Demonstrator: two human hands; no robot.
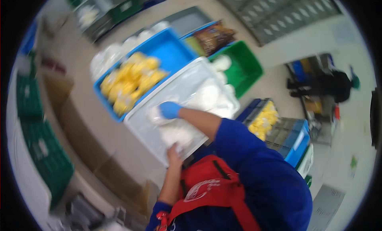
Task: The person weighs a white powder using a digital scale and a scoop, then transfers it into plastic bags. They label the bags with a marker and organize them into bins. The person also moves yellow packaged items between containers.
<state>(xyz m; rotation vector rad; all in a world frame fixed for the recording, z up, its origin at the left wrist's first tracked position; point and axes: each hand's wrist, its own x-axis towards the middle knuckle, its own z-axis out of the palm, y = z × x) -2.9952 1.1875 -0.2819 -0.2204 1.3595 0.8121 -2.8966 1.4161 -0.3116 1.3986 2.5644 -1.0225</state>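
A white tub (137, 120) stands in front of me with several filled white plastic bags inside. My right hand (170, 110), in a blue glove, is closed on a white plastic bag (156, 115) near the tub's left part. My bare left hand (174, 152) grips the near edge of another white plastic bag (177, 134), lying beside the first. Blur hides the fingertips of both hands. More white bags (209, 96) rest in the right part of the tub.
Beyond the tub are a blue crate (169, 48) with yellow bags (133, 80), a green crate (248, 68) and brown packages (215, 37). Green crates (41, 145) stand at left. Another crate of yellow bags (263, 121) is at right, where a person in dark clothes (334, 86) stands farther off.
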